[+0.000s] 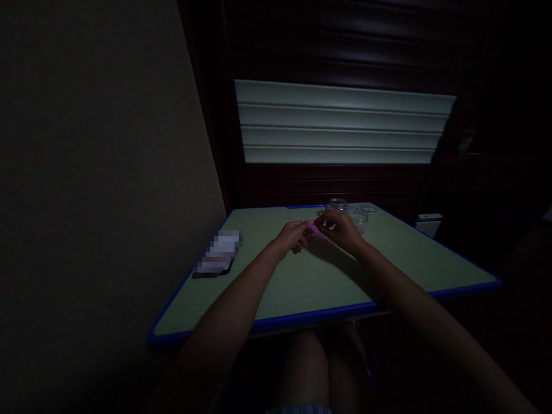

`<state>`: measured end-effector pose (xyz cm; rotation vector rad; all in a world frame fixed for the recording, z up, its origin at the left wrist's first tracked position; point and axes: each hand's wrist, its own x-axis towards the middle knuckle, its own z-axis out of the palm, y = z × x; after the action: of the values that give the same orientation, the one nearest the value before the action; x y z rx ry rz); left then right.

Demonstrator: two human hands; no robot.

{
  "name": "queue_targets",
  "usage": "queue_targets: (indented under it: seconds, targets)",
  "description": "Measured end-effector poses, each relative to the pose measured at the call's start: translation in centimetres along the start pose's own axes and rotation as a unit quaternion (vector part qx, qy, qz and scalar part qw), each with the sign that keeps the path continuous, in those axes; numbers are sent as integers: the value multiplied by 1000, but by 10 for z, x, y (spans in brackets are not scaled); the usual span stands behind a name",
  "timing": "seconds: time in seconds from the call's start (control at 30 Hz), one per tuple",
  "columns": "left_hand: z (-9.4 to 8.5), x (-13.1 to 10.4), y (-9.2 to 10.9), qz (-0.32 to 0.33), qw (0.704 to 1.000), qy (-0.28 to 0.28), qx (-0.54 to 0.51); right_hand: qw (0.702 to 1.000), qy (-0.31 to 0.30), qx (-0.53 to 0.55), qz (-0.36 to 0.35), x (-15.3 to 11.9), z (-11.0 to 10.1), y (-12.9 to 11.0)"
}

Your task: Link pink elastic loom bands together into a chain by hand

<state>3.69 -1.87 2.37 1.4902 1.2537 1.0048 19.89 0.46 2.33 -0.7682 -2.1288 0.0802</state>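
Observation:
Above the light green table, my left hand (294, 236) pinches one end of a small pink piece (318, 231) that looks soft, like fabric or knitting. My right hand (340, 228) is closed at the same piece from the right, thumb and fingertips together near its top edge. Whether the right fingers hold the pink piece itself or something thin at it is too dark and small to tell. The pink piece hangs between the two hands and is partly covered by the right one.
Clear round jars (338, 203) and a clear lid or dish (368, 210) stand at the table's back, behind my right hand. A phone-like flat thing (218, 253), its surface blurred, lies at the left. The table (276, 293) has a blue rim; a wall (129, 172) rises close on the left.

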Motion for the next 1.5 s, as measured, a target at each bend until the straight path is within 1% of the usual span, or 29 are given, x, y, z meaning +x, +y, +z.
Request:
queue_targets:
  seconds: [0.23,0.47,0.63,0.83,0.97,1.1,1.2,1.33,1.5]
  targets:
    - [-5,-1,1,-19,996,-30,-82,1000,18,11,4,0,-2,-1]
    - [-5,2,-3,-42,991,-82,-95,1000,12,10,0,0,-3,-4]
    - [-5,4,-4,-46,988,-97,-112,1000,8,5,2,0,-3,-3]
    - [-7,4,-7,-55,986,-98,-126,1000,11,14,-3,-1,-3,-5]
    - [-5,3,-5,-55,985,-95,-130,1000,17,9,-18,-1,-3,-4]
    - [-5,2,-1,-72,984,-91,-138,999,20,-8,-35,-1,-2,-1]
    - [-6,1,0,-62,985,-77,-139,999,23,-8,-37,-1,-2,-1]
    - [-6,3,-2,-31,990,-46,-128,999,16,-22,-30,-1,-2,-1]
    - [-5,7,-6,4,997,10,-80,999,10,-44,-11,-1,-1,1]
